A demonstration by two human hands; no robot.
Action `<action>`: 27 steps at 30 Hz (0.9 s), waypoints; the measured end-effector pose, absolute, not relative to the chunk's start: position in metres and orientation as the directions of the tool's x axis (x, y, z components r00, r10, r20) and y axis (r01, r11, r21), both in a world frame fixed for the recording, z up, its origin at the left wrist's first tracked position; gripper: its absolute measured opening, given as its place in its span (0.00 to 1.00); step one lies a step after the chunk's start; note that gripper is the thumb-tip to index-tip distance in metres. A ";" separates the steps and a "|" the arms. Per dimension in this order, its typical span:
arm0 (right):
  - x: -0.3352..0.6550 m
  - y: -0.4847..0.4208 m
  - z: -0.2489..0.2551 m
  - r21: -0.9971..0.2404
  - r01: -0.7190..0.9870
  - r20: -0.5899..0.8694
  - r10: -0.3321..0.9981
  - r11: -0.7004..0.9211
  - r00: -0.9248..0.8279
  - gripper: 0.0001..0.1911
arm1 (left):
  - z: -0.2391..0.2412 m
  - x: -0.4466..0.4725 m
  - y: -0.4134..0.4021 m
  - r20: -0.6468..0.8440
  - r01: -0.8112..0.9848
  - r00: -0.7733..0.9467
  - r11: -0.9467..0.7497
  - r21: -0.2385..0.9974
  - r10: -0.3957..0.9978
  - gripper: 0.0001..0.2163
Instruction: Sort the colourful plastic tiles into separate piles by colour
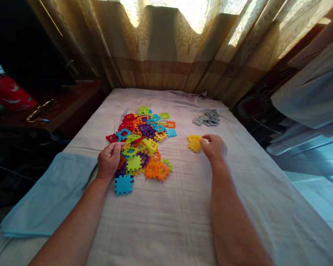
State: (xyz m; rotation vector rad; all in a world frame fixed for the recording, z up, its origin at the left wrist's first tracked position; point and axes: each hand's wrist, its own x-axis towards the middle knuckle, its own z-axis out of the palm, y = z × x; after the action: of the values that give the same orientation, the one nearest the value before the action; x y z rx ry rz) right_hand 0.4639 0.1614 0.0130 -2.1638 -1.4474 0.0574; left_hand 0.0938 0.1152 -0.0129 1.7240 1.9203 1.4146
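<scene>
A heap of colourful interlocking plastic tiles (140,162) with notched edges lies left of centre, in red, orange, purple, blue, green and yellow. At its left edge my left hand (108,160) is closed, thumb against fingers; what it pinches, if anything, is hard to make out. My right hand (215,147) pinches the right edge of a yellow tile beside and partly over another yellow tile (194,145). Beyond that hand sits a small pile of grey tiles (211,118). A flat blue square tile (123,184) rests at the heap's near end.
A pale cloth (177,221) covers the table. At the left lies a folded light-blue cloth (50,195). A wooden cabinet (91,96) with a red patterned item (11,92) on it stands at the left; curtains (166,55) hang behind, and fabric (308,92) hangs at right.
</scene>
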 end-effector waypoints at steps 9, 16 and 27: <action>0.355 0.131 0.046 -0.476 0.838 0.055 0.960 0.266 -0.273 0.11 | -0.010 0.096 0.113 0.415 0.662 -0.299 -0.127 0.739 0.859 0.19; 0.311 0.109 0.037 -0.257 0.814 -0.046 0.834 0.522 -0.549 0.16 | -0.009 0.097 0.114 0.421 0.644 -0.298 -0.145 0.751 0.856 0.19; 0.311 0.106 0.039 -0.305 0.809 -0.037 0.843 0.502 -0.537 0.15 | -0.011 0.096 0.114 0.443 0.669 -0.333 -0.122 0.733 0.832 0.18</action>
State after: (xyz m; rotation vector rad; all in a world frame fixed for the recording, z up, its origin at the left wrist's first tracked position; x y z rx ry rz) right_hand 0.3105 0.1059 0.0391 -1.4470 -2.6204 0.4375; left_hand 0.0958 0.1135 -0.0109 1.7040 1.9600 1.4461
